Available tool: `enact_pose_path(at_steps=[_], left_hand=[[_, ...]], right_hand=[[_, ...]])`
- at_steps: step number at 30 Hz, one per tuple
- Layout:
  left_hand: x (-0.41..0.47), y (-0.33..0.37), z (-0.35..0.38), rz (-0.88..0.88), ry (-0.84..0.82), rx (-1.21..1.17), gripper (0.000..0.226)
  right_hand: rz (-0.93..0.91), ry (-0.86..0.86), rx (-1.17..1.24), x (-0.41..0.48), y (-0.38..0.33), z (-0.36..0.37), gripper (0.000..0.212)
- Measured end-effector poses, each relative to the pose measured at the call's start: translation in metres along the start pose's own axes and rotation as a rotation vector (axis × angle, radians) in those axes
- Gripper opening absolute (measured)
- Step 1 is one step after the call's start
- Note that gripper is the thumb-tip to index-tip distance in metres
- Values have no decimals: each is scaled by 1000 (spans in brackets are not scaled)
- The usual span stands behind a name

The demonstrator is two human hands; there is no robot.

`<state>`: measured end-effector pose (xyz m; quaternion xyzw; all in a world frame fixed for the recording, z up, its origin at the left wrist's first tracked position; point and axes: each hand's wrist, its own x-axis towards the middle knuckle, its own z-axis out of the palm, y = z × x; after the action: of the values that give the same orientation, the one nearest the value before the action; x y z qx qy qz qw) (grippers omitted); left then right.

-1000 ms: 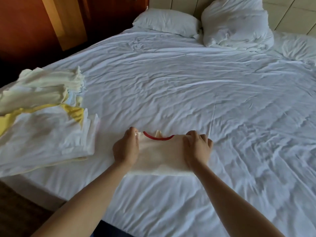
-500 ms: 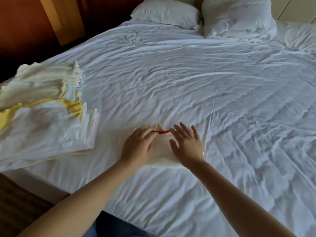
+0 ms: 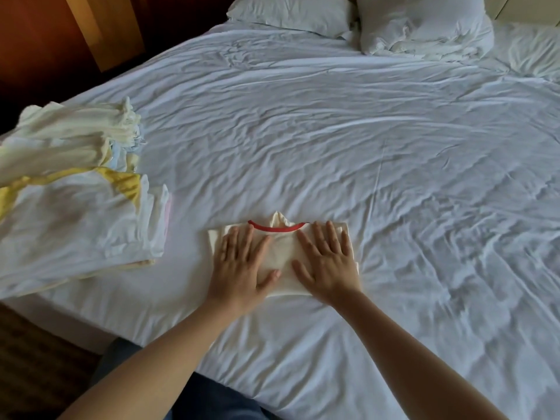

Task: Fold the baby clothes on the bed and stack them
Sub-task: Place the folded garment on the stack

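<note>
Pressing folded garment (image 3: 282,251) | left hand (image 3: 242,268), right hand (image 3: 328,265) spread flat (red collar (image 3: 275,227) visible)

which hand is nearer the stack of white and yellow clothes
Left. The left hand presses the folded cream garment on the side facing the stack; the right hand presses its far side.

Flat pillow (image 3: 291,12), rumpled bundle (image 3: 424,28) perhaps a duvet, reddish wood panelling (image 3: 39,40)
</note>
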<state>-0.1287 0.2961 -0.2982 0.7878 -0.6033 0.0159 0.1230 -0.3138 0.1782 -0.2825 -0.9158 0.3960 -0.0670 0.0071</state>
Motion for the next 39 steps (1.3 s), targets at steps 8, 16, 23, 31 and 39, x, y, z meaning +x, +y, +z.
enact_pose_path(at_steps=[8,16,23,31,39], left_hand=[[-12,-14,-17,-238,67,-202,66],[-10,-14,-44,-457,13,-366,54],[-5,-15,-54,-531,-15,-827,41],[-18,-27,-112,-431,407,-789,42],[-58,-129,-189,-431,635,-763,45]], right_hand=[[268,5,286,-15,10,-28,51],[482,-182,416,-6,11,-49,50],[436,-173,503,0,16,-77,53],[321,90,629,8,-19,-127,50],[110,145,892,42,-132,-167,50]])
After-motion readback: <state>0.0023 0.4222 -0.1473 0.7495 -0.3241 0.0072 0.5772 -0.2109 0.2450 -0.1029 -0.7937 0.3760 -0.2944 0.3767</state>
